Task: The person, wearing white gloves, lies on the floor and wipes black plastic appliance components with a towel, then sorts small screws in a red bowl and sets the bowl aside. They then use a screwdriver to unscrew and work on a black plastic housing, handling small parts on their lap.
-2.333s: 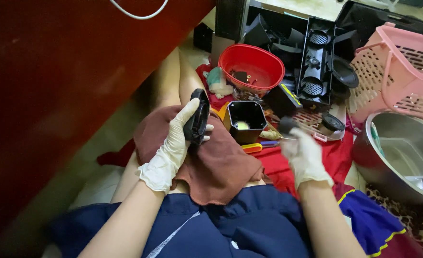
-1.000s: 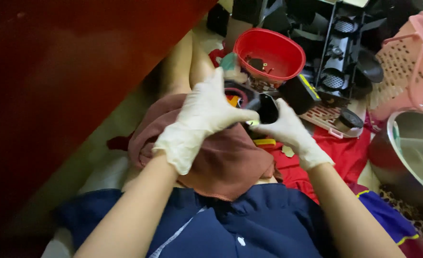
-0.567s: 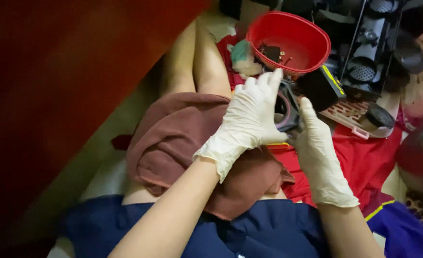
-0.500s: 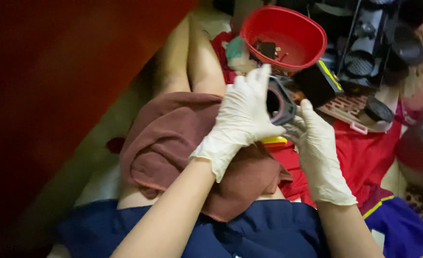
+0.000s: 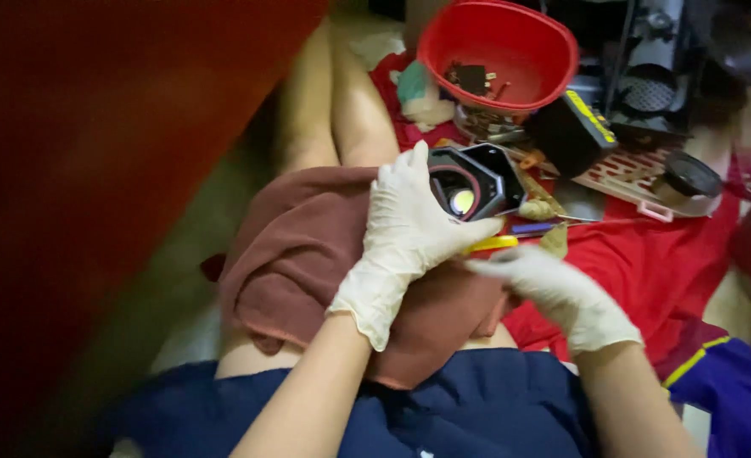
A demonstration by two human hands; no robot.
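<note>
Right now my left hand, in a white glove, grasps a black faceted housing with a round opening and a pale glowing spot inside it; my fingers curl over its near edge and my thumb presses along its underside. My right hand, also gloved, sits just beside and below the left, its fingers loosely curled and released from the housing; its outline is blurred, so I cannot tell whether it pinches anything small. Between the two hands a thin yellow tool lies crosswise, touching my left thumb. Under both hands a brown towel drapes over my lap, and beyond my right hand a red cloth covers the floor. Past the housing, farther from me, stands a red plastic basin with a few dark small parts lying in it. To the right of that, a black box with a yellow stripe rests tilted, and farther right a round black cap sits on a pale grid tray.
</note>
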